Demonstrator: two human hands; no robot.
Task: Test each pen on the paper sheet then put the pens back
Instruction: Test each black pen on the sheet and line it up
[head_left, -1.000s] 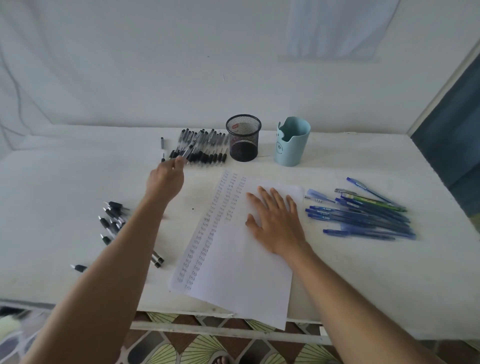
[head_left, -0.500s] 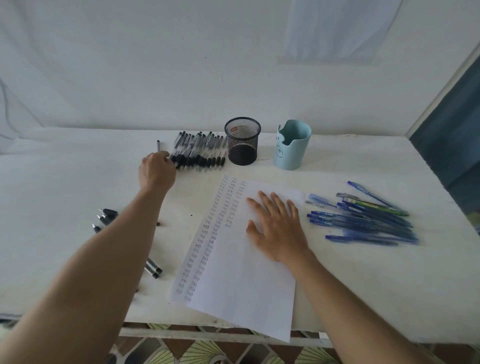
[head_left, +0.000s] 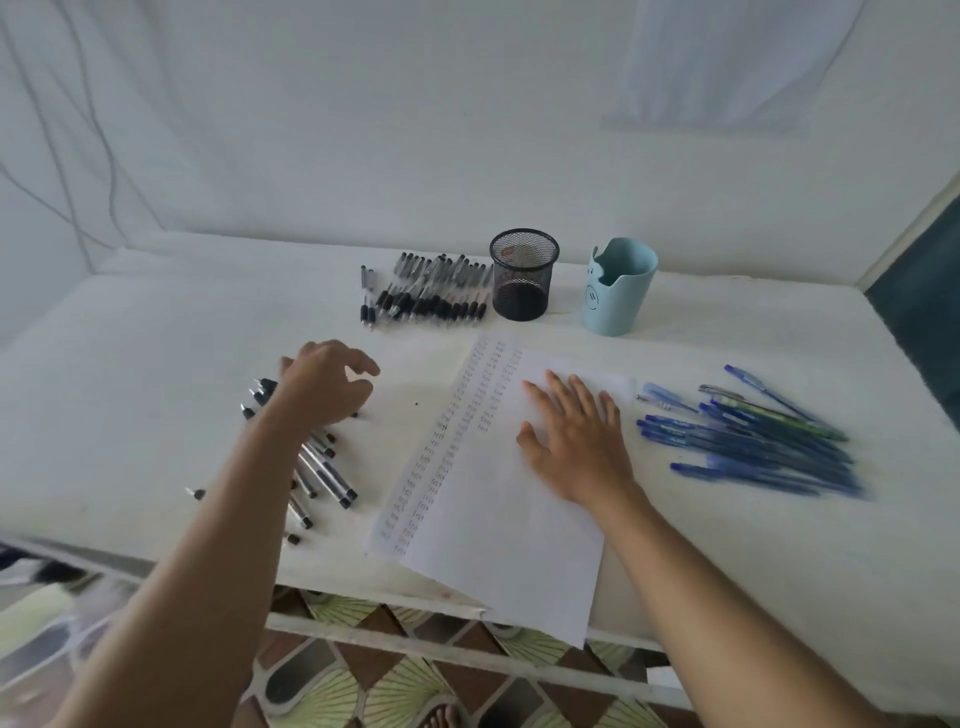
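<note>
Right hand (head_left: 574, 441) lies flat on the paper sheet (head_left: 498, 525), fingers spread and pressing down. That matters, because the sheet's near corner hangs over the table (head_left: 156, 364) edge. Lift that palm carelessly and, by my reckoning, the sheet could slide or tip off.

Left hand (head_left: 324, 384) hovers just left of the sheet with its fingers loosely curled, and nothing shows between them. It hangs over the loose black pens (head_left: 324, 473) scattered to the sheet's left. The forearm crosses right above them, hiding several. A brush from that arm could send one rolling, and the nearest lie close to the table edge.

Beyond the sheet's far edge sits a tidy row of black pens (head_left: 426, 299), with a black mesh pen cup (head_left: 522, 275) and a light blue pen holder (head_left: 618, 286) alongside. The blue pens (head_left: 748, 441) are piled to the sheet's right.

The other danger is muddling the heaps. Drop a pen in the wrong group and tested gets mixed with untested. Columns of scribbles already fill the sheet's left side.
</note>
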